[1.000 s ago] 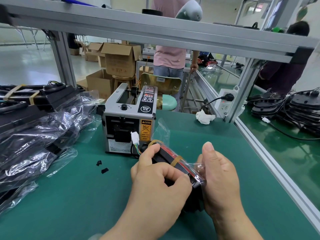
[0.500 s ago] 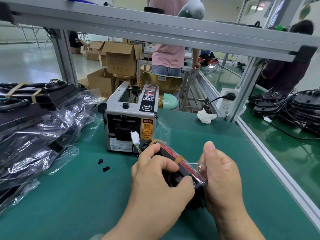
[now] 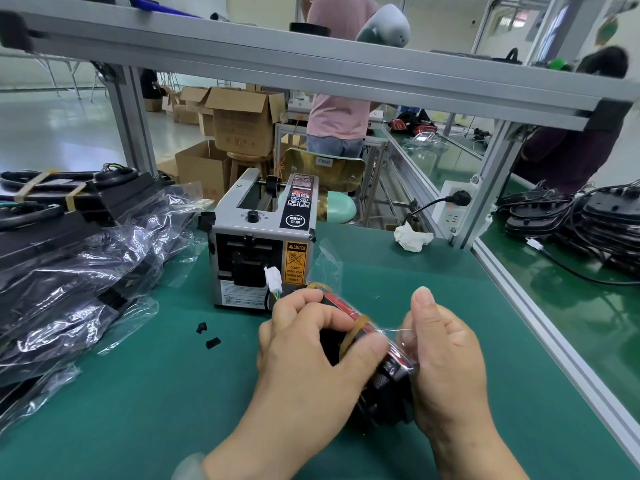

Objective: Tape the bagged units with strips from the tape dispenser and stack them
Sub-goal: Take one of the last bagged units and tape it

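Left hand (image 3: 304, 344): brought in from lower centre, back of hand up, fingers curled down over the bagged unit (image 3: 389, 374), thumb laid across its top by a tan rubber band (image 3: 353, 332). Right hand (image 3: 446, 355): set against the unit's right end, thumb raised straight up and free, remaining fingers folded round the bag end.

Surface: green mat (image 3: 138, 393) inside an aluminium frame (image 3: 311, 67). The tape dispenser (image 3: 259, 251) is placed just behind the hands, outlet facing the viewer. A stack of bagged units (image 3: 69, 271) is seen at far left. Two small black pieces (image 3: 207, 336) lie on the mat. A crumpled white tissue (image 3: 412, 235) is noted near the right post. Cardboard boxes (image 3: 239, 123) and a person in a pink shirt (image 3: 339, 112) are seen beyond.

Grip: the unit is held just above the mat, clasped closely from both sides. A clear film edge is stretched between the hands; tape or bag cannot be told.
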{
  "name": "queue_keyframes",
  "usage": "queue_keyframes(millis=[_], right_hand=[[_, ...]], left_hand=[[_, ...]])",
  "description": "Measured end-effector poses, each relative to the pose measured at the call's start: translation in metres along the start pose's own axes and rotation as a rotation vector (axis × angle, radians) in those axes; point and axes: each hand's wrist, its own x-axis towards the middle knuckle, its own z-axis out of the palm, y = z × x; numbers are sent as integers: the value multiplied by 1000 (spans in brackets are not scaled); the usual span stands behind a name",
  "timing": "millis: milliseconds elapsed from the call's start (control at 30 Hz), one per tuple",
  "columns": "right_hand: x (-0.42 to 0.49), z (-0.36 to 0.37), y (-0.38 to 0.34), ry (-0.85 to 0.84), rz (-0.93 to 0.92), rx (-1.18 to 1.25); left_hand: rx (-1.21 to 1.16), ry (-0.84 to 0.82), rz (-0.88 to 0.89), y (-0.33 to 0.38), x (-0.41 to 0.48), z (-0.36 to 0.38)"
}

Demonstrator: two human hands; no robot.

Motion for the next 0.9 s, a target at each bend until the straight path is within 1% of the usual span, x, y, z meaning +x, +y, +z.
queue_keyframes(millis=[100, 233, 333, 467, 567, 667, 733, 767, 833, 867, 900], right_hand=[[0, -1, 0, 24, 26, 13], [-1, -1, -1, 65, 52, 31], [-2, -1, -3, 77, 60, 2], [0, 2, -4, 76, 74, 61], [0, 2, -2, 82, 80, 57], [2, 0, 2, 124, 59, 55], [4, -2, 4, 140, 44, 63], [6, -3, 4, 127, 46, 62], [9, -7, 6, 97, 57, 70], [10, -10, 6, 83, 52, 84], [10, -12, 5, 71, 31, 78]], left_hand=[[107, -52, 15, 2, -1, -3], [209, -61, 14, 9, 0, -7], [308, -106, 63, 13, -2, -5], [180, -142, -17, 16, 7, -10], [157, -103, 9, 12, 13, -9], [114, -76, 20, 4, 17, -5], [45, -68, 21, -1, 21, -7], [-16, -28, 8, -3, 23, -9], [-165, 120, -109, -9, 24, -14], [-252, 163, -225, -12, 25, -17], [-339, 145, -361, -15, 25, -20]])
